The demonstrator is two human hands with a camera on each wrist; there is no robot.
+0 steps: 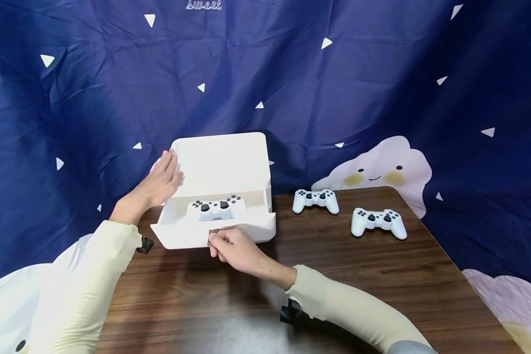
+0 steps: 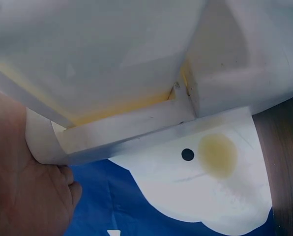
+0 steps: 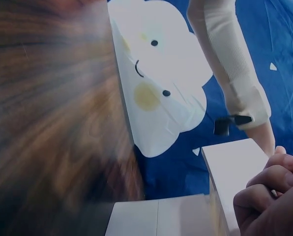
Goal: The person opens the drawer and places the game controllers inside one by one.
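A white box (image 1: 261, 201) sits on the table with its lid (image 1: 223, 164) raised at the back and its front flap (image 1: 177, 236) tilted outward. Inside it lies a white game controller (image 1: 212, 211) with black sticks. My left hand (image 1: 159, 182) rests with straight fingers against the lid's left edge; the left wrist view has that hand (image 2: 33, 196) beside the box's side. At the middle of the front flap, my right hand (image 1: 239, 250) pinches the upper edge with curled fingers. In the right wrist view its fingers (image 3: 269, 182) overlap a white panel of the box.
Two more white game controllers, one nearer the back (image 1: 315, 201) and one farther right (image 1: 378, 222), lie on the brown wooden table (image 1: 327, 255) to the right of the box. A blue curtain (image 1: 230, 64) with clouds and white triangles hangs behind the table.
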